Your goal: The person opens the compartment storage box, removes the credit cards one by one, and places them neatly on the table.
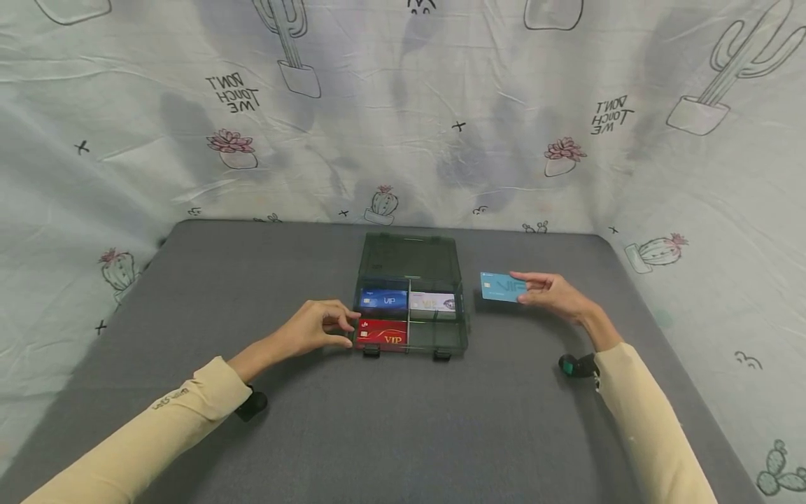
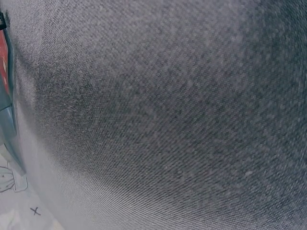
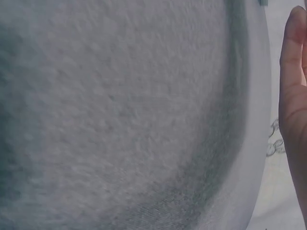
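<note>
A dark translucent box (image 1: 464, 329) with its lid open stands mid-table. Its compartments hold a blue VIP card (image 1: 383, 300), a white VIP card (image 1: 432, 302) and a red VIP card (image 1: 381, 334); the front right compartment looks empty. My left hand (image 1: 321, 325) rests at the box's left front corner, fingers curled against its edge beside the red card. My right hand (image 1: 549, 290) pinches a light blue card (image 1: 499, 286) above the table, right of the box. The left wrist view catches only a strip of the red card (image 2: 4, 60). One finger (image 3: 291, 86) shows in the right wrist view.
A grey cloth table (image 1: 403, 420) fills the foreground. A white cactus-print sheet (image 1: 403, 105) hangs behind it and around its sides. Black wrist cameras (image 1: 576, 365) sit under both sleeves.
</note>
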